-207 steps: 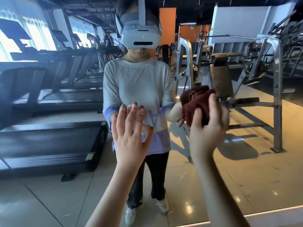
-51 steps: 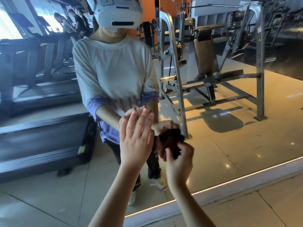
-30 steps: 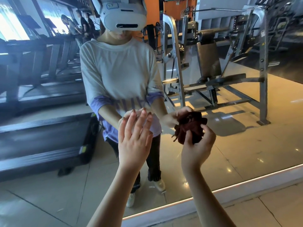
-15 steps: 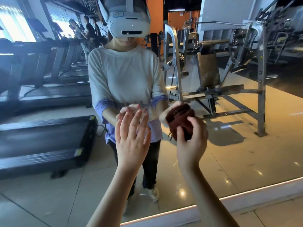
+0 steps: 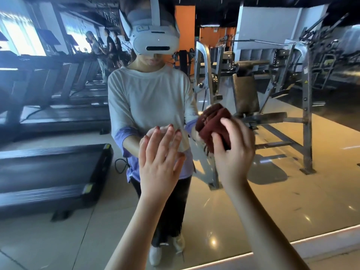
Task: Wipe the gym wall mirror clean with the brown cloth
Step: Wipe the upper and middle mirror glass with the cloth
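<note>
Brown cloth (image 5: pixel 213 123) (one, bunched), right hand (image 5: pixel 233 152) gripping it, left hand (image 5: pixel 159 162) flat

Only 1 view is supplied, taken from a camera worn on the person's head and pointed forward and slightly down at the mirror (image 5: pixel 292 191). The mirror is faced from close by, the left hand (image 5: pixel 159 162) being seen to meet its reflection on the glass; the mirror's bottom edge is also caught.

Glossy glass mirror (image 5: pixel 292 201), nubby brown cloth (image 5: pixel 212 121), brushed metal gym frame (image 5: pixel 306 114)
</note>
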`<state>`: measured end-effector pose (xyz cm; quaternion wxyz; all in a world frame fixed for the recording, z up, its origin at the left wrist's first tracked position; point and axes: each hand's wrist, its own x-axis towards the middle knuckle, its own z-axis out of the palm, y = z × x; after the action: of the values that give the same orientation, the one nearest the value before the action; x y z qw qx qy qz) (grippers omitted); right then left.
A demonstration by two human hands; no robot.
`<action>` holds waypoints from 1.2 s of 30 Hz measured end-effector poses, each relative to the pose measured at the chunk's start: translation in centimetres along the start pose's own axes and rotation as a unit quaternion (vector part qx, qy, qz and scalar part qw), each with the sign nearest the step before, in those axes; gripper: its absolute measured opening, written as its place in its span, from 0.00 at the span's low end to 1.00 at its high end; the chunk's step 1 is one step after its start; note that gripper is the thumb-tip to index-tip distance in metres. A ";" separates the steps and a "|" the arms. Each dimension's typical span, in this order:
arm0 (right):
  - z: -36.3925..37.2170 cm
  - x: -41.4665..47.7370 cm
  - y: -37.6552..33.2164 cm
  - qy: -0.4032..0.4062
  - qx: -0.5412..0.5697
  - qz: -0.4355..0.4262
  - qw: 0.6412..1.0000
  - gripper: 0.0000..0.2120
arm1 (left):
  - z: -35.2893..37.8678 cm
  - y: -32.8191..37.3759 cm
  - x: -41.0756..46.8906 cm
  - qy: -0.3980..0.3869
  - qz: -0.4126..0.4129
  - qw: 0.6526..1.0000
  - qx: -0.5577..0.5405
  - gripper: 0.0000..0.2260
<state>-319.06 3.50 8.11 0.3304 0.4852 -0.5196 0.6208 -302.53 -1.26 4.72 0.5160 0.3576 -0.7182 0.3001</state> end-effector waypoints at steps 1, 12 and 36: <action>0.1 0.9 0.3 0.020 -0.002 0.007 1.000 0.13 | 0.0 -0.1 0.0 0.003 0.005 1.000 0.001 0.26; 0.9 4.2 -1.5 0.055 -0.020 -0.036 0.998 0.14 | -0.4 0.0 1.0 0.040 -0.005 0.999 -0.033 0.24; -0.9 9.2 1.5 0.072 -0.032 0.003 0.997 0.15 | 0.2 2.7 1.8 0.026 -0.071 0.997 0.026 0.27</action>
<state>-323.48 3.13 16.34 0.3805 0.4265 -0.5154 0.6385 -305.26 -0.28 6.18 0.5450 0.4133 -0.6694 0.2899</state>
